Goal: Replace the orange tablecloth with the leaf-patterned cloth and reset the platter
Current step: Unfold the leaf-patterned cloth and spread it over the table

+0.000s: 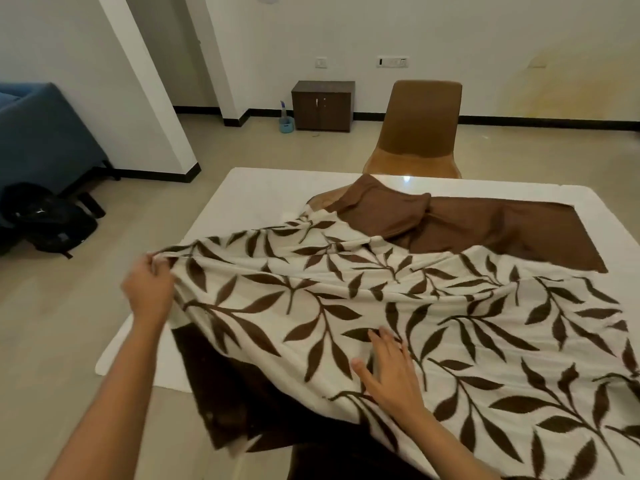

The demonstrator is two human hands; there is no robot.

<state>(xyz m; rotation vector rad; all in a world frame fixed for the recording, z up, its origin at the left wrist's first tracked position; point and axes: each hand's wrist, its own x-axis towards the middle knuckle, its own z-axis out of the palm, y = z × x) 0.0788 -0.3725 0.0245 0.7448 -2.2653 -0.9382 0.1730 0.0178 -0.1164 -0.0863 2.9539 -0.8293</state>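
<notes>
Cloth (398, 306): cream ground, dark brown leaf-and-stem print. Plain brown band at its 12 to 2 o'clock edge, darker brown at 7 o'clock.
Table (263, 192): white.
Chair (420, 116), 12 o'clock: tan.
Cabinet (322, 105), 11 o'clock: dark brown.
Sofa (45, 133), 10 o'clock: blue.
Bag (48, 220), 9 o'clock: black.
Floor (69, 323): beige.

the cloth (398, 306) is spread over the near part of the surface (263, 188); 1 chair (420, 126) is set behind it, 1 cabinet (322, 105) farther back on the left.
</notes>
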